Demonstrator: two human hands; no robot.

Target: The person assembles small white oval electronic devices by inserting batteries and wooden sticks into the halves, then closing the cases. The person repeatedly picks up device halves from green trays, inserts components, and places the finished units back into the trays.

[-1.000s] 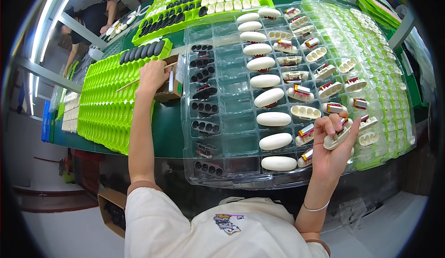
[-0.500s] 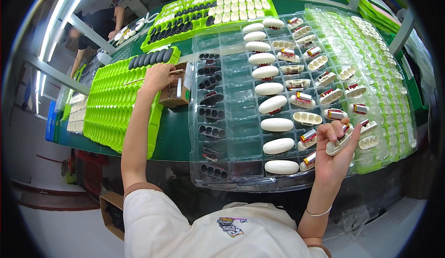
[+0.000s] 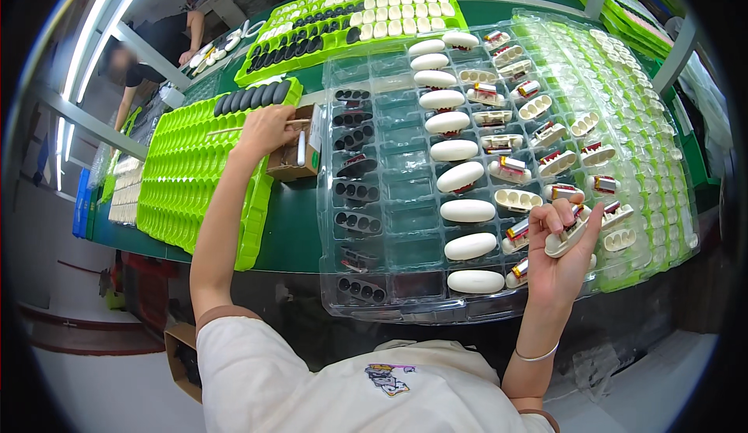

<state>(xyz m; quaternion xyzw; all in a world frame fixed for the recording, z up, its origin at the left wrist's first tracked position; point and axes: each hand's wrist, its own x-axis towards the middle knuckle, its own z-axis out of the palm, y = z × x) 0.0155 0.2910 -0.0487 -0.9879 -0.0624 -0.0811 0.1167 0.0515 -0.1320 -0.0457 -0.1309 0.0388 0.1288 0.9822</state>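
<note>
My left hand [image 3: 267, 129] is closed round a thin tan stick [image 3: 226, 131], over the left edge of a small cardboard box [image 3: 288, 170]. A white pen-like tube [image 3: 301, 149] stands up in that box. On the right, my right hand [image 3: 562, 265] grips a white oval shell [image 3: 565, 240] between thumb and fingers; part of it is covered by the fingers. Around this hand, a clear compartment tray [image 3: 417, 234] bears closed white oval cases [image 3: 467, 211], open white shells with red wires and silver cells [image 3: 510, 170], and black shells [image 3: 357, 191].
A bright green tray [image 3: 195, 176] with a row of dark oval pieces [image 3: 252, 96] lies on the left. Another green tray [image 3: 351, 24] at the back carries black and white pieces. Clear and green stacked trays [image 3: 639, 160] stand right. A co-worker's arm [image 3: 195, 36] shows far left.
Both hands keep their grips and barely move. The view shifts slightly, and the co-worker at the far left has moved a little.
</note>
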